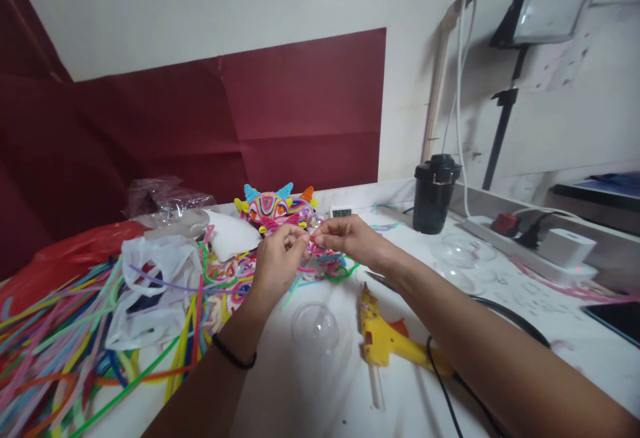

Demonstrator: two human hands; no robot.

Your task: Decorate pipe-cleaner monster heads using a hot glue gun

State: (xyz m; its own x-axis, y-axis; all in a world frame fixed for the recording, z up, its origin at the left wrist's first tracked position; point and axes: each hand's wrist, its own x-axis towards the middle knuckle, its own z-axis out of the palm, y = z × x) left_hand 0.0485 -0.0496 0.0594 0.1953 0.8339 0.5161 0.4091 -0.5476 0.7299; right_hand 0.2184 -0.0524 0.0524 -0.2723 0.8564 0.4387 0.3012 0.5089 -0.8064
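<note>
My left hand (278,259) and my right hand (349,237) meet above the white table (310,398), fingertips pinched on a small pink pipe-cleaner piece (311,243) between them. Just beyond the hands sits a colourful pipe-cleaner creature (274,208) with blue, yellow and orange horns. Under the hands lie curled pipe-cleaner shapes (333,266) in green, blue and pink. A clear plastic half-dome (315,327) rests on the table below my left wrist.
A yellow glue gun (385,338) with a black cord lies under my right forearm. Loose pipe cleaners (55,351) and plastic bags (150,291) fill the left. A black cup (434,193), power strip (525,238) and white adapter (567,246) stand at the right; red paper (250,111) covers the wall.
</note>
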